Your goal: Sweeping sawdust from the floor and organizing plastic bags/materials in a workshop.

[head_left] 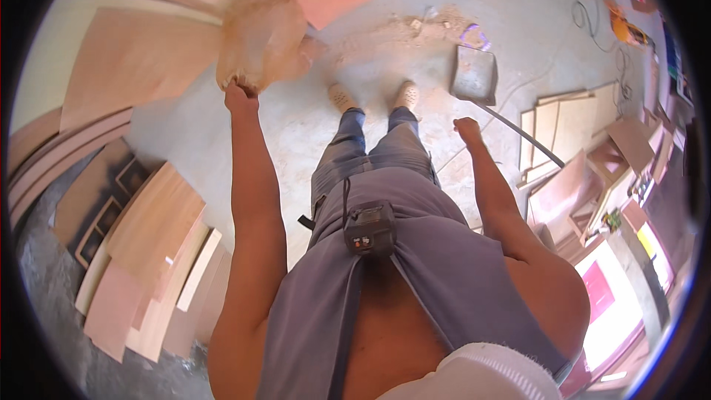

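Note:
My left hand [241,96] is closed on the gathered edge of a translucent, yellowish plastic bag [261,33]. The bag hangs puffed out ahead of the hand, beside the stacked boards; its contents cannot be made out. My right hand [466,130] is curled into a loose fist in the air, with nothing visible in it. Closest to that hand is a grey metal dustpan [474,74] on the floor, its long dark handle slanting off to the right. The fist appears apart from the handle.
Sawdust and scraps [422,24] lie ahead of my feet, near a purple ring-shaped item [475,36]. Wooden sheets [141,59] are stacked at left, with more boards [152,244] below them. Plywood pieces [570,130] lie at right. A cable [585,18] trails over the floor at the far right.

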A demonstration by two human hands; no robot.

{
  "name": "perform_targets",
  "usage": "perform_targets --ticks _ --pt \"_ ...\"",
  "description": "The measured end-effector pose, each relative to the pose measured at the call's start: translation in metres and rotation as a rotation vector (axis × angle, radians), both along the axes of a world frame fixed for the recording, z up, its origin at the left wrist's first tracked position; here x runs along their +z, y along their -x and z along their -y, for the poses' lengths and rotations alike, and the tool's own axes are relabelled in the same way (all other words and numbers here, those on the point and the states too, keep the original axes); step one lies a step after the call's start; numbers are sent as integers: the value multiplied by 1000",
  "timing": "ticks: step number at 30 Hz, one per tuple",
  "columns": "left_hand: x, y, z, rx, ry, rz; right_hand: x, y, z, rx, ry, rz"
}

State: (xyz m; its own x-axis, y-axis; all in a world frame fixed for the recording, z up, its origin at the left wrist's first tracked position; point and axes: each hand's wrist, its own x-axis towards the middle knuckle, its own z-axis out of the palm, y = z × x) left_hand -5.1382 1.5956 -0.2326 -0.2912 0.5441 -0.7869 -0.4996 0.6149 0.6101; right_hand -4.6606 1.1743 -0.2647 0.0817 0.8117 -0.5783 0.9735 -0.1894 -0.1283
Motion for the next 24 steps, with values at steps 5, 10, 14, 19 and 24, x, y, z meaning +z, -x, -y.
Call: perform_targets --ticks 5,10,14,19,24 --pt "61 45 -22 193 -63 -116 -11 16 -39 -133 -122 -175" --pt "142 58 -9 -336 -90 -360 2 50 -106 -231 -290 -340" --pt "198 44 -18 -757 -158 -379 21 81 -201 -330 -272 -413" --pt "257 37 -17 -946 -174 -465 88 158 -344 -460 -455 -690" --pt "287 40 -25 -1078 -232 -428 107 202 -414 -243 -411 -681"
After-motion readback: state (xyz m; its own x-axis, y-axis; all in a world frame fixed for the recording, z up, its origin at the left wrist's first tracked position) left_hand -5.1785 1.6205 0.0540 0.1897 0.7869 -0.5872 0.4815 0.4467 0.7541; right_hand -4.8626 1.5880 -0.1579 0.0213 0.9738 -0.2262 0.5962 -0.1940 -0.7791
